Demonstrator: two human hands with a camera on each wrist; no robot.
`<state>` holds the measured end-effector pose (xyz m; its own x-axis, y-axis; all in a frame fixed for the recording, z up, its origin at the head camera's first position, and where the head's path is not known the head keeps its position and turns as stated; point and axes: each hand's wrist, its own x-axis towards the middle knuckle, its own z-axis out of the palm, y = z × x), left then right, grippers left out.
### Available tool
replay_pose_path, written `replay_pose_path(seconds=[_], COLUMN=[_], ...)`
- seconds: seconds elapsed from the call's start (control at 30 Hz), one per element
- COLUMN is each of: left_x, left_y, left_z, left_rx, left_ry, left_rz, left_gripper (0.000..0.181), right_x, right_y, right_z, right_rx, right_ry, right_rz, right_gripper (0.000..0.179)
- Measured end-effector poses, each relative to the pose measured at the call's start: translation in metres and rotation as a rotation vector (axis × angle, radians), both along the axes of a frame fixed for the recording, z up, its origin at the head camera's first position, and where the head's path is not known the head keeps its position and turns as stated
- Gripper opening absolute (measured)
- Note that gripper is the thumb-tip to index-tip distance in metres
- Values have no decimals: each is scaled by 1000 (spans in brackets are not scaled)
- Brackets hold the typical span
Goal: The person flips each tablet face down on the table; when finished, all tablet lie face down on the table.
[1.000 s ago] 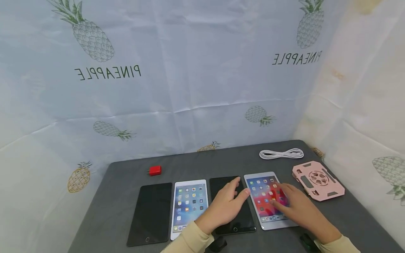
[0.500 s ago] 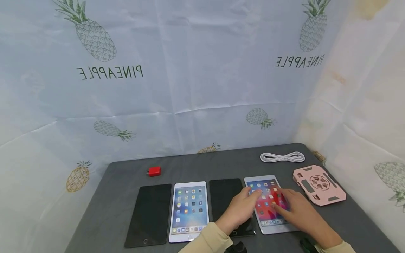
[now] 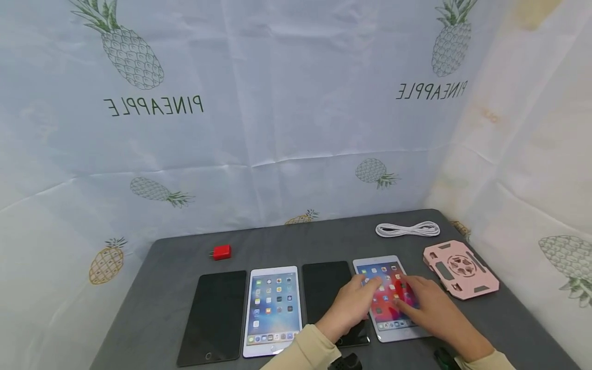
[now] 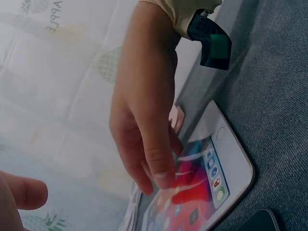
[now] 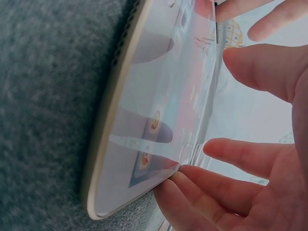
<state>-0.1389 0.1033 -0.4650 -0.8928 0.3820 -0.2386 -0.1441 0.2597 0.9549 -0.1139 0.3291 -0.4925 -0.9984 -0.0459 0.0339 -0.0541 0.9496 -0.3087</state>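
A white tablet [image 3: 385,329] with a lit red and blue home screen lies flat on the grey table. My left hand [image 3: 350,307] is by its left edge, thumb over the screen; whether it touches is unclear. On the other side, my right hand [image 3: 432,311] has several fingertips against the tablet's right edge, as the right wrist view [image 5: 240,187] shows. The right thumb hovers over the glass. Partly under my left hand lies a black tablet [image 3: 324,282]. Farther left are a lit white tablet [image 3: 274,308] and another black tablet [image 3: 215,313].
A red plug adapter [image 3: 222,252] sits behind the tablets at left. At the back right lies a coiled white cable [image 3: 408,229]. A pink plate-like case with a round pattern [image 3: 461,269] rests near the right table edge [image 3: 522,318]. Pineapple-printed cloth hangs behind.
My left hand has moved right and slightly down, from above the black tablet to the red-screen tablet's left edge. My right hand has barely moved. The head view shifts slightly.
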Motion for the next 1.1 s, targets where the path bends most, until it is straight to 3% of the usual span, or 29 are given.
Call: replay_pose_path(seconds=[0.27, 0.6, 1.1], left_x=[1, 1, 2], left_y=[4, 10, 9], left_z=[0, -4, -4], left_rx=[-29, -13, 84], left_ry=[18, 70, 27], left_rz=[19, 140, 195], left_gripper=[74, 67, 71], right_x=[0, -1, -1], right_y=[-4, -5, -7], right_z=[3, 4, 6], right_rx=[20, 27, 44], right_ry=[-35, -24, -22], right_rz=[-29, -22, -22], right_gripper=[84, 88, 95])
